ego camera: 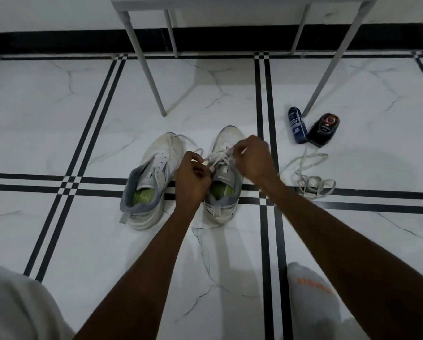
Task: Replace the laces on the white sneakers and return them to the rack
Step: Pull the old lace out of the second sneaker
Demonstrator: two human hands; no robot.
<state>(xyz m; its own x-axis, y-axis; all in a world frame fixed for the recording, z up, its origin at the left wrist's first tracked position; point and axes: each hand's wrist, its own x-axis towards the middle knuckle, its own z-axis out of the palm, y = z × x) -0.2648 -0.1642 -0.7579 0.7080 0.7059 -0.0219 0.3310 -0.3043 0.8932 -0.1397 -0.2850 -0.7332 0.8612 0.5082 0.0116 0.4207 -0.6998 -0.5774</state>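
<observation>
Lace (224, 157) over right sneaker (224, 182), pinched by both hands' fingers (211, 169)

Left hand (192, 179) and right hand (253, 159) each pinch a lace (221, 157) over the right sneaker (226, 182).

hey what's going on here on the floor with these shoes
A person is lacing the right-hand white sneaker: the left hand and right hand each pinch part of its lace above the eyelets. The other sneaker stands beside it with no lace through its upper eyelets. A loose lace lies in a heap on the tiled floor to the right, near a blue can and a black bottle.
</observation>
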